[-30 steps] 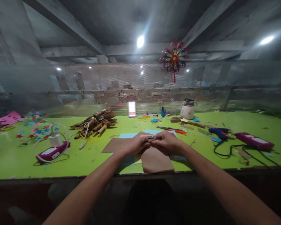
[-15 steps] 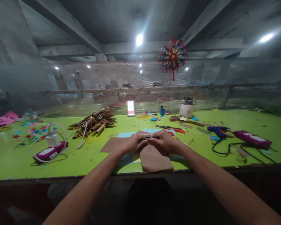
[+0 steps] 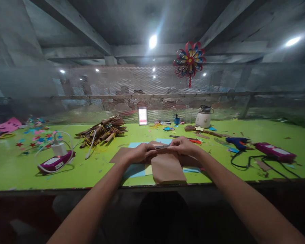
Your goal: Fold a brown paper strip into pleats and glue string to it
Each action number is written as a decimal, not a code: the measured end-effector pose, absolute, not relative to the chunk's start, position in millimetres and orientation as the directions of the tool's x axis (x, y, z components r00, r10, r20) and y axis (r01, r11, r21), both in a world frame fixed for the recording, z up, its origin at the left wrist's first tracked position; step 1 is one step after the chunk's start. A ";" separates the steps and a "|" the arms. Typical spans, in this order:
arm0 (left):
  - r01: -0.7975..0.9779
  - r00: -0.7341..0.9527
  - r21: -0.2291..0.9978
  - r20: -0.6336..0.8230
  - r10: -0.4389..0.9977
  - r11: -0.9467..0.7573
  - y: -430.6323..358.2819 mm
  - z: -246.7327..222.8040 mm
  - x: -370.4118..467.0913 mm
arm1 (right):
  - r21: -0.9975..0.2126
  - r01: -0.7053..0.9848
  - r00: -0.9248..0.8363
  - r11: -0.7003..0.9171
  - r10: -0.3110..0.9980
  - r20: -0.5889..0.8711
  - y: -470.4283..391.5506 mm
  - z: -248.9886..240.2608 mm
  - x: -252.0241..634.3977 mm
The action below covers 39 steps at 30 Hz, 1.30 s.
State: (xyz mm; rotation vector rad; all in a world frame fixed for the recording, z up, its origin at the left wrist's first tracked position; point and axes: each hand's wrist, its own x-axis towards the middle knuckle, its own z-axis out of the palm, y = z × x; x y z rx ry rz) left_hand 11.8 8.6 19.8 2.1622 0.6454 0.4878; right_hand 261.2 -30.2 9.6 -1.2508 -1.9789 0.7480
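Pinching a slim dark tool between left hand [image 3: 144,152] and right hand [image 3: 182,146], knuckles up, forearms converging.

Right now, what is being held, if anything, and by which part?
A thin metallic-grey rod, near its two ends: one in the left hand, one in the right hand. Whether they also pinch the brown paper sheet, I can't tell.

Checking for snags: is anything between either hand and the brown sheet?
Nothing visible is in the way: the left hand and right hand are both at the far end of the brown sheet, pinching a slim grey rod.
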 end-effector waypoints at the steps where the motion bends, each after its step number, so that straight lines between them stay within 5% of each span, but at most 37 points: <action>1: 0.311 0.793 0.779 0.104 0.601 -0.545 9.5 19.9 10.2 | -0.770 0.518 -0.315 0.372 0.920 0.232 -29.3 8.5 261.7; 6: 0.381 0.797 0.633 0.145 0.587 -0.674 8.8 29.1 4.6 | -0.837 0.422 -0.379 0.347 0.907 0.185 -29.8 11.3 266.6; 13: 0.227 0.825 0.834 0.109 0.554 -0.503 2.9 38.0 3.9 | -0.952 -0.005 -0.242 0.306 0.923 0.298 -38.4 24.7 267.4; 17: 0.178 0.882 0.939 -0.019 0.472 -0.295 -4.2 35.7 11.3 | -0.961 -0.087 -0.525 0.262 0.808 0.268 -49.7 26.7 250.6; 21: 0.162 0.919 0.968 -0.079 0.386 -0.189 -13.7 31.7 20.0 | -0.941 -0.046 -0.621 0.335 0.729 0.289 -60.0 28.8 238.9; 26: 0.149 0.948 0.975 -0.094 0.303 -0.165 -13.7 24.9 24.4 | -0.915 -0.038 -0.530 0.401 0.768 0.359 -65.3 30.4 234.2; 33: -0.008 0.669 0.970 0.187 0.719 -0.245 12.0 30.3 13.8 | -0.879 0.323 -0.524 0.351 0.839 0.143 -52.7 24.7 240.2; 39: 0.389 0.751 0.729 0.104 0.652 -0.564 6.7 28.1 16.5 | -0.689 0.564 -0.540 0.455 0.834 0.108 -33.8 14.9 238.6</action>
